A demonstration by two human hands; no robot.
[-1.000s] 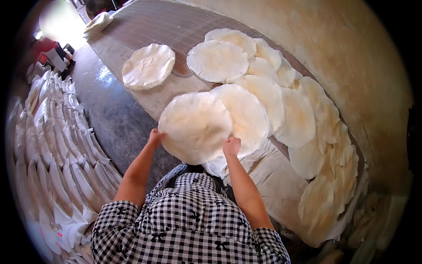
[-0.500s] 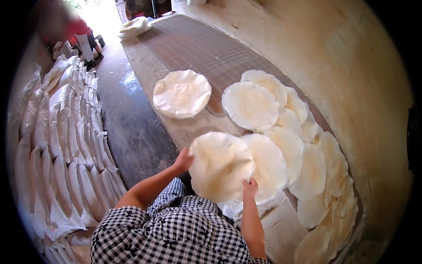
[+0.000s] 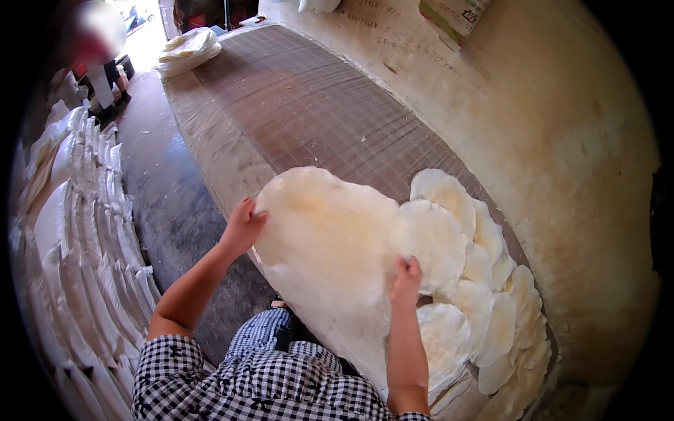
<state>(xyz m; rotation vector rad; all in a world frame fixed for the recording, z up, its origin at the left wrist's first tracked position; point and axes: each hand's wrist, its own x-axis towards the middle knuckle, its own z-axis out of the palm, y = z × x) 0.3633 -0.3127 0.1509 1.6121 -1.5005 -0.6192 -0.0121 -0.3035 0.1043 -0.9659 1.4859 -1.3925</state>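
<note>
So the left hand (image 3: 244,226) is pinching the left rim of a big, pale, floppy round sheet (image 3: 330,217), and the right hand (image 3: 406,279) is gripping its right side with curled fingers. The sheet is hanging over the near half of the table (image 3: 302,105), its left rim sitting by the long aisle-side edge. Its lower part is blurring into the whitish stuff underneath, so I can't tell where it's ending. The right fingertips are partly turned away, too.

As for writing: some dark scrawl is running across the wall (image 3: 562,161) beyond the table's far long edge, mostly faint and smeary. A printed card (image 3: 453,17) is hanging above it, its top getting cut off by the frame.

A heap of overlapping pale rounds (image 3: 491,326) is lining the wall-side edge toward the near right corner, and the right forearm is covering a bit of it. A bagged stack (image 3: 188,50) is sitting at the far left corner, its contents hard to make out through the wrap. White sacks (image 3: 77,231) are leaning in rows left of the aisle, running into the dark fisheye rim. Another person (image 3: 102,77) is standing up there, mostly blurred out.
</note>
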